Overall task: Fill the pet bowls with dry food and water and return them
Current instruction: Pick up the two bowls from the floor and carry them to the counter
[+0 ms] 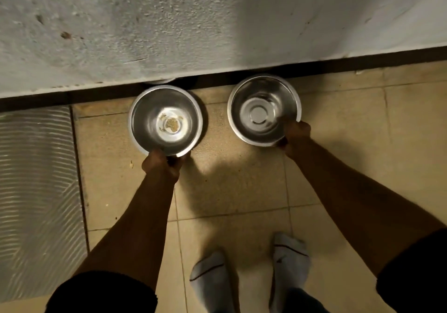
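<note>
Two steel pet bowls are in front of me, near the foot of a wall. The left bowl (pixel 147 121) has a few crumbs of dry food at its bottom; my left hand (pixel 161 165) grips its near rim. The right bowl (pixel 246 99) is bare inside, and my right hand (pixel 295 136) holds its near right rim. Whether the bowls rest on the floor or are lifted slightly off it I cannot tell.
A rough grey wall (pixel 169 29) with a dark skirting strip (pixel 338 64) runs across the top. Beige floor tiles (pixel 237 184) lie below. A ribbed grey mat (pixel 36 191) covers the floor at left. My feet in light socks (pixel 249 278) stand at the bottom.
</note>
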